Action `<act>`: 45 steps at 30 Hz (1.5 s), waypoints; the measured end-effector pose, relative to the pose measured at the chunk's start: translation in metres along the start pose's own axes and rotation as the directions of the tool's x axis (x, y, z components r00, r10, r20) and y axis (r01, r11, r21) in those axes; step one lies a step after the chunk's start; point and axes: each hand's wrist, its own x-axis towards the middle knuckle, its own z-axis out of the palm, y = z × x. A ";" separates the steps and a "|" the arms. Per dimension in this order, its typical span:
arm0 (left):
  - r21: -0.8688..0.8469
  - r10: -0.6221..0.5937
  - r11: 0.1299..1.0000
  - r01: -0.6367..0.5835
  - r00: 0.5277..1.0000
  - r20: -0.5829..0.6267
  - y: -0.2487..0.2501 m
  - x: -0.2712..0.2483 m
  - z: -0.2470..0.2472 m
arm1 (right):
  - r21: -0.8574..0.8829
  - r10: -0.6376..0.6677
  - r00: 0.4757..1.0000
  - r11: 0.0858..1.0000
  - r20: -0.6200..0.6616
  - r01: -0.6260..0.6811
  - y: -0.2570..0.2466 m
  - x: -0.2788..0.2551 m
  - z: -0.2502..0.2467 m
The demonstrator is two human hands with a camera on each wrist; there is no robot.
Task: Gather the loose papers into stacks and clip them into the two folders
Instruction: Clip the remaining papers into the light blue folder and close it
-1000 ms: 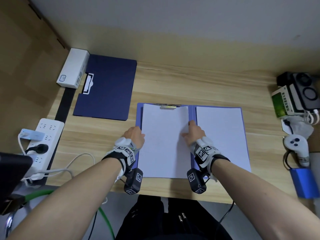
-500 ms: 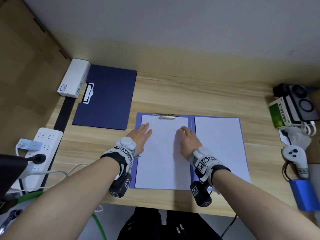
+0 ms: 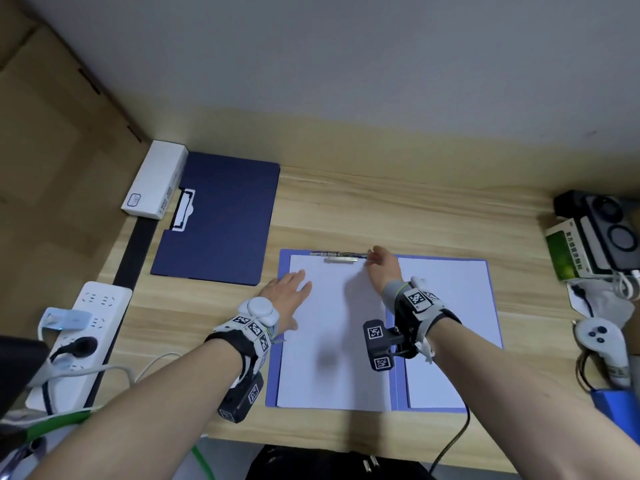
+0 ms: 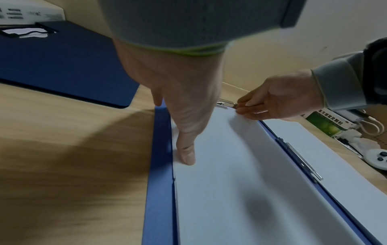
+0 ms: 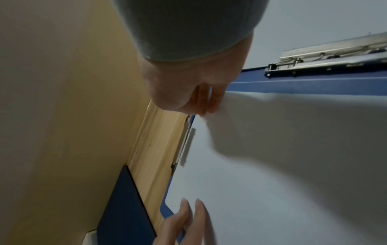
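Note:
An open light-blue folder [image 3: 273,375] lies at the table's middle. One white paper stack [image 3: 332,341] fills its left half and a second stack [image 3: 446,323] its right half. A metal clip [image 3: 341,256] sits over the top edge of the left stack. My left hand [image 3: 287,289] lies flat with straight fingers on that stack's left edge, its thumb [image 4: 186,149] pressing the paper. My right hand [image 3: 381,265] is at the stack's top right corner, fingers curled and pinching the clip's right end [image 4: 228,104]. A closed navy folder [image 3: 221,216] lies at the back left.
A white box [image 3: 156,178] stands beside the navy folder, and a power strip [image 3: 86,327] with cables lies at the left edge. At the right are a green box [image 3: 568,251], black devices, a white controller [image 3: 599,341] and a blue object [image 3: 620,407]. A spine clip [image 4: 299,159] runs along the folder's middle.
My right hand left the paper's right side and moved up to the clip's right end, fingers now curled. My left hand flattened on the stack's left edge.

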 end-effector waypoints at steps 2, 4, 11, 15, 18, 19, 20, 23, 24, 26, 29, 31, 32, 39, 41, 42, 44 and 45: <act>0.006 0.006 1.000 -0.006 1.000 0.002 0.001 0.000 -0.001 | 0.128 0.007 0.999 0.992 -0.031 -0.003 -0.001 0.001 0.002; 0.015 0.009 1.000 -0.009 1.000 0.009 0.000 0.002 -0.003 | 0.193 -0.043 0.999 0.980 -0.023 0.047 -0.006 -0.002 0.000; 0.021 0.031 0.999 -0.031 0.999 0.038 -0.004 0.003 -0.009 | -0.045 -0.191 0.980 0.980 0.050 0.193 0.012 -0.018 -0.013; 0.047 0.031 0.998 -0.033 0.998 0.052 -0.005 0.003 -0.012 | -0.417 -0.273 0.938 0.843 0.211 0.340 0.028 -0.021 -0.011; 0.084 0.062 0.995 -0.063 0.998 0.015 -0.007 0.006 -0.018 | -0.503 -0.258 0.917 0.774 0.304 0.384 0.029 -0.023 -0.012; 0.088 0.078 0.993 -0.076 0.997 -0.015 -0.007 0.008 -0.022 | -0.520 -0.259 0.912 0.757 0.317 0.395 0.028 -0.025 -0.012; 0.088 0.092 0.992 -0.087 0.994 -0.060 -0.007 0.009 -0.027 | -0.538 -0.267 0.909 0.738 0.321 0.407 0.028 -0.026 -0.012; 0.120 0.178 0.982 -0.149 0.938 -0.296 -0.004 0.017 -0.042 | -0.600 -0.283 0.895 0.667 0.344 0.441 0.029 -0.029 -0.010; 0.147 0.220 0.973 -0.178 0.906 -0.362 -0.001 0.022 -0.048 | -0.612 -0.287 0.893 0.652 0.347 0.448 0.030 -0.030 -0.010; 0.245 0.264 0.953 -0.176 0.880 -0.395 0.005 0.030 -0.061 | -0.624 -0.292 0.892 0.637 0.346 0.451 0.031 -0.030 -0.011; 0.306 0.165 0.950 -0.069 0.940 -0.300 0.006 0.039 -0.070 | -0.627 -0.280 0.893 0.638 0.353 0.448 0.028 -0.029 -0.012; 0.295 0.078 0.955 -0.004 0.968 -0.240 0.003 0.041 -0.066 | -0.629 -0.263 0.896 0.641 0.358 0.439 0.026 -0.029 -0.013; 0.283 0.048 0.959 0.017 0.974 -0.222 0.001 0.041 -0.062 | -0.629 -0.261 0.898 0.644 0.355 0.436 0.025 -0.029 -0.013; 0.110 -0.114 0.985 0.132 0.980 -0.160 0.006 0.039 -0.032 | -0.655 -0.243 0.898 0.618 0.367 0.435 0.029 -0.033 -0.011; 0.080 -0.142 0.985 0.153 0.980 -0.137 0.007 0.043 -0.026 | -0.664 -0.248 0.894 0.602 0.372 0.443 0.033 -0.034 -0.008; 0.083 -0.154 0.983 0.166 0.978 -0.140 0.009 0.044 -0.024 | -0.671 -0.250 0.894 0.594 0.371 0.444 0.035 -0.035 -0.006; 0.093 -0.166 0.979 0.183 0.972 -0.165 0.010 0.046 -0.022 | -0.686 -0.243 0.897 0.580 0.370 0.440 0.038 -0.036 -0.003; 0.077 -0.174 0.979 0.188 0.972 -0.161 0.011 0.046 -0.022 | -0.693 -0.233 0.897 0.573 0.374 0.438 0.040 -0.036 -0.002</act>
